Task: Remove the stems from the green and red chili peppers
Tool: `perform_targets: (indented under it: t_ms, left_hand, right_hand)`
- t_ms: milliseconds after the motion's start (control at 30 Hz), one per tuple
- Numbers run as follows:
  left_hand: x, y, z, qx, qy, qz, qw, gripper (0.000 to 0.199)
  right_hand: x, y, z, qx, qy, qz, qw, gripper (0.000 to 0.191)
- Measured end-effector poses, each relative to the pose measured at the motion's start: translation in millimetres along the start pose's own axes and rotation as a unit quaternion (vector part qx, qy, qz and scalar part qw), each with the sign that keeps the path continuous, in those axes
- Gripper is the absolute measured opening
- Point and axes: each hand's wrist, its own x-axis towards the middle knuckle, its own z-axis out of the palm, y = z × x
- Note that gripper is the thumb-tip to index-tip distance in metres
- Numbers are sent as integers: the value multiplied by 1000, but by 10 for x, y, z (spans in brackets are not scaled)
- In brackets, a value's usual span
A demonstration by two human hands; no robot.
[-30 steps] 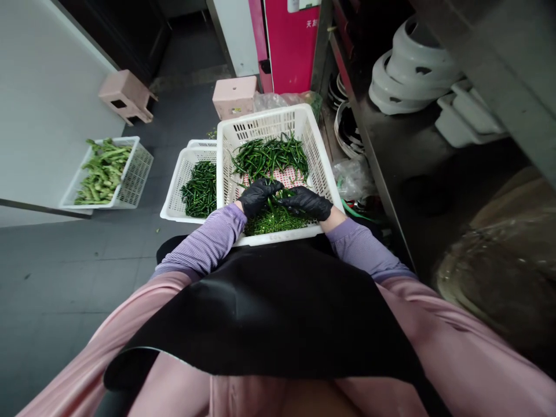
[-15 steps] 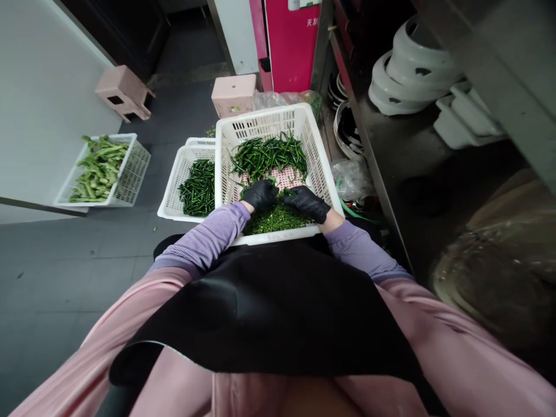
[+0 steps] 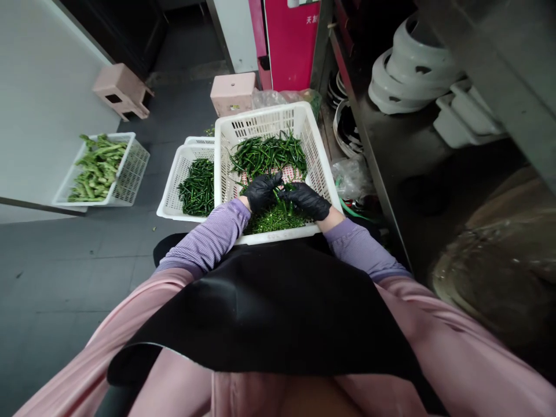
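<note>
Both my hands are in black gloves and meet over a white plastic basket (image 3: 278,236) that rests by my lap. My right hand (image 3: 307,200) is closed round a few green chili peppers (image 3: 290,209), whose ends stick out below its fingers. Close beside it, my left hand (image 3: 262,191) has its fingers bent in and pinched at the tops of these peppers. Long, thin green peppers (image 3: 270,153) lie heaped at the basket's far side. Nearest me is a pile of small green stems (image 3: 275,220). Between the heaps shows a red-dotted white sheet (image 3: 288,172).
Left of it, a second white basket (image 3: 168,200) holds more dark green peppers. Another basket (image 3: 139,165) with pale green vegetables stands by the wall. Pink stools (image 3: 233,95) are beyond. Along the right runs a metal shelf (image 3: 369,136) bearing white stove rings (image 3: 402,87).
My left hand has turned and risen slightly, its fingers now reaching over toward my right hand. More of the peppers held in my right hand shows now.
</note>
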Motion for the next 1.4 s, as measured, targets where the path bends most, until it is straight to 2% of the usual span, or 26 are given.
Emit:
perform_targets:
  t_ms: [100, 233, 300, 367, 433, 500, 600, 667, 733, 867, 933, 1000, 1067, 1167, 1300, 1400]
  left_hand:
    - [-56, 17, -29, -43, -21, -40, 998, 40]
    - [-44, -30, -90, -57, -30, -37, 997, 39]
    - [6, -58, -178, -54, -21, -47, 997, 45]
    - [42, -72, -298, -46, 10, -69, 996, 51]
    - [31, -64, -397, -25, 23, -96, 995, 54]
    - [-33, -41, -418, 2, -14, -115, 993, 56]
    - [-153, 1, -304, 37, -102, -109, 988, 58]
    - [-184, 24, -202, 64, -124, -92, 986, 57]
    - [-161, 44, -138, 102, -118, -86, 984, 55]
    - [-78, 75, -118, 188, -86, -94, 974, 52]
    - [-77, 77, -122, 191, -76, -105, 973, 51]
    - [-96, 65, -120, 152, -52, -121, 980, 49]
    - [-104, 44, -105, 86, 0, -127, 988, 48]
    - [-53, 21, -46, 8, 65, -96, 993, 48]
    - [62, 21, 59, 8, 118, -37, 992, 44]
    - [52, 4, 103, 33, 117, -26, 992, 43]
  right_hand:
    - [29, -21, -32, -2, -1, 18, 1000, 44]
    - [26, -53, -64, -43, -28, 10, 999, 42]
    - [-11, -72, -100, -37, -44, 6, 998, 40]
    - [-55, -98, -141, -29, -47, 35, 998, 38]
    - [-87, -126, -163, -10, -26, 64, 998, 38]
    - [-92, -151, -156, 24, 13, 59, 998, 40]
    - [-64, -161, -98, 61, 43, 30, 997, 46]
    - [-43, -140, -44, 62, 45, 30, 997, 50]
    - [-29, -99, 9, 48, 63, 22, 997, 53]
    - [-11, -25, 47, -16, 133, -41, 990, 50]
    - [-1, -19, 0, -15, 177, -60, 982, 46]
    - [3, -31, -72, 23, 200, -46, 979, 42]
    - [-7, -45, -124, 53, 181, 2, 982, 38]
    - [-55, -61, -91, 61, 95, 59, 992, 38]
    - [-146, -106, 49, 116, -37, 63, 990, 44]
    - [-162, -144, 89, 120, -48, 47, 991, 49]
